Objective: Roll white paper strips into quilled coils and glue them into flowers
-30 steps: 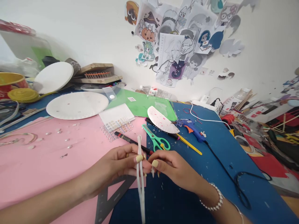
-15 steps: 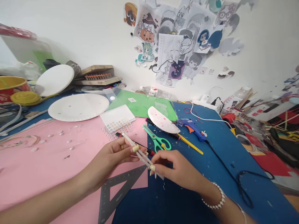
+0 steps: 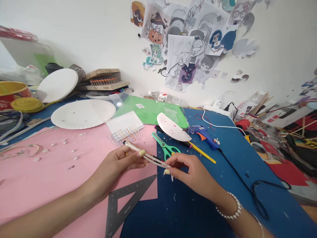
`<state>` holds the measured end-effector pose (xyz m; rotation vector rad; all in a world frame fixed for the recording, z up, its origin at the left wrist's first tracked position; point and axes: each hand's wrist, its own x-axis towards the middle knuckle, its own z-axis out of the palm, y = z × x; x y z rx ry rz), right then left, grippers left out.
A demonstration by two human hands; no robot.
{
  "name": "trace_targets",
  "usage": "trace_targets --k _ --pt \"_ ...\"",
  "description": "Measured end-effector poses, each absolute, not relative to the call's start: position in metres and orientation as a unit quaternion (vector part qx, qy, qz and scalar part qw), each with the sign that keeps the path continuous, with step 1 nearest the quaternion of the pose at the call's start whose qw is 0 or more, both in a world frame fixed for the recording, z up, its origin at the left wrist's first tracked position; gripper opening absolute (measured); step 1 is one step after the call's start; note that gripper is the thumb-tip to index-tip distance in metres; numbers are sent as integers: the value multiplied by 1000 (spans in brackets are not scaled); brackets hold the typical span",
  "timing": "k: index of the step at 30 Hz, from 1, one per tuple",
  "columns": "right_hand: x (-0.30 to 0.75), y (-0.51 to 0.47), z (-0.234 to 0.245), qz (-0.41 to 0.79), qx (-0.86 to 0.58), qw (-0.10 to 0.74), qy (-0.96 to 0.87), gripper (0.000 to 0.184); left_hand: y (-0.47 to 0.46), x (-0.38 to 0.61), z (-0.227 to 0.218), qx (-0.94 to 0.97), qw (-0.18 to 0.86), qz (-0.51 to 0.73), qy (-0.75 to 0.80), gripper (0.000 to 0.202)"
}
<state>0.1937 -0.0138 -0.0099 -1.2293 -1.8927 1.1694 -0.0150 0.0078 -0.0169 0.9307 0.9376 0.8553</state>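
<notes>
Between my two hands stretch thin white strips (image 3: 154,159), lying side by side with a narrow gap near the middle. My left hand (image 3: 123,162) pinches them between thumb and fingers toward their left part. At their right end, my right hand (image 3: 187,168) grips them with thumb and fingertips. Just behind the hands lie green-handled scissors (image 3: 163,145), partly covered by my right hand. A dark pen with a red part (image 3: 160,161) shows behind the strips, mostly hidden. Below my left hand rests a grey set square (image 3: 128,198) on pink paper (image 3: 61,185).
White paper plates (image 3: 83,114) stand at the left. A cut plate piece (image 3: 173,127), a yellow strip (image 3: 203,152) and a blue glue gun (image 3: 205,135) with its black cord lie right of centre. Rhinestone sheets (image 3: 126,134) and a green folder (image 3: 148,112) lie behind.
My right hand has risen slightly and moved right, and the strips now lie flatter, with their left end lower. My left hand has shifted only a little.
</notes>
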Motion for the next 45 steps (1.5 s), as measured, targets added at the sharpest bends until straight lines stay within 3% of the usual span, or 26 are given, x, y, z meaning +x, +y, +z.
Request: trace_targets --k 3,9,14,21,24,27,31,34,45 --pt "196 -12 -10 380 -479 301 -732 7 9 -15 -17 414 717 384 408 8" --pt "199 -10 -14 287 -422 361 -781 12 16 -22 -14 345 783 400 329 56" --pt "196 -13 -13 223 -360 395 -815 14 8 -15 -9 429 772 262 388 22" --pt "189 -18 -17 112 -305 393 -860 14 -4 -6 -8 398 844 94 348 10" --pt "195 -15 -12 102 -340 376 -856 18 -3 -6 -7 406 829 105 370 12" --pt "213 -7 -4 69 -477 367 -796 15 -2 -4 -4 411 806 140 402 16" --pt "247 9 -5 43 -637 226 -736 14 -4 -2 -2 402 791 174 428 15" --pt "262 16 -16 28 -662 192 -724 18 -5 -2 -3 411 785 182 426 16" --pt "261 18 -38 -43 -679 138 -720 5 -6 -4 -4 428 795 181 390 20"
